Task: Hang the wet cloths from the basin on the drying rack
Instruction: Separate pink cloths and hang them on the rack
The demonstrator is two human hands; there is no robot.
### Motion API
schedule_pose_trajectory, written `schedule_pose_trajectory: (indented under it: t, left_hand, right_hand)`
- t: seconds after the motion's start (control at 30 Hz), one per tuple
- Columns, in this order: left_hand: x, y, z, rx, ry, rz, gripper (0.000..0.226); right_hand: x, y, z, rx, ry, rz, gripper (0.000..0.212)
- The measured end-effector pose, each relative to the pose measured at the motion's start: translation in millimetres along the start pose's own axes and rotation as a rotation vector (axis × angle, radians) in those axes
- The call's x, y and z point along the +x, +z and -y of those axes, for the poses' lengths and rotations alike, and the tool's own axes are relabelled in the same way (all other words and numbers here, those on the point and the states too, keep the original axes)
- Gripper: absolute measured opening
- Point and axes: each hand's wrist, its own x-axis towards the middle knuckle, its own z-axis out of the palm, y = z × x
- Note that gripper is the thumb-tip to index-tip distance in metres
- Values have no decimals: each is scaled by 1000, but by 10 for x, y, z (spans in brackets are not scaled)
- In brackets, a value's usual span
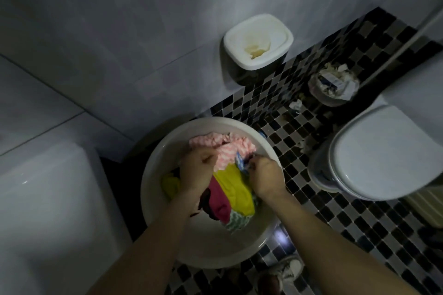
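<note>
A round white basin (pixel 165 151) stands on the mosaic floor, holding several wet cloths. A pink-and-white checked cloth (pixel 227 148) lies at the far side, a yellow cloth (pixel 233 185) and a magenta cloth (pixel 219 203) in the middle, a green-patterned one (pixel 238 221) at the near side. My left hand (pixel 196 172) grips the pink-and-white cloth at its left edge. My right hand (pixel 266 178) pinches a blue-patterned cloth edge (pixel 241 163) beside the pink one. No drying rack is in view.
A toilet (pixel 383 153) with closed lid stands at the right. A full waste bin (pixel 333 85) and paper scraps sit behind it. A white wall-mounted holder (pixel 257 42) hangs above the floor. A white fixture (pixel 48 211) fills the left. My shoe (pixel 282 270) is below the basin.
</note>
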Motion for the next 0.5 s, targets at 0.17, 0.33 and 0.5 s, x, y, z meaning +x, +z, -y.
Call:
schedule_pose_trajectory:
  t: [0.17, 0.33, 0.5]
  left_hand:
    - [2, -413, -200, -229, 7, -98, 6]
    - [-31, -632, -25, -220, -16, -41, 7]
    - [-158, -463, 203, 185, 69, 492, 20]
  right_hand:
    - [-6, -146, 38, 99, -122, -91, 13]
    - [-116, -168, 172, 236, -147, 20, 11]
    - [-285, 164, 224, -118, -30, 414, 64]
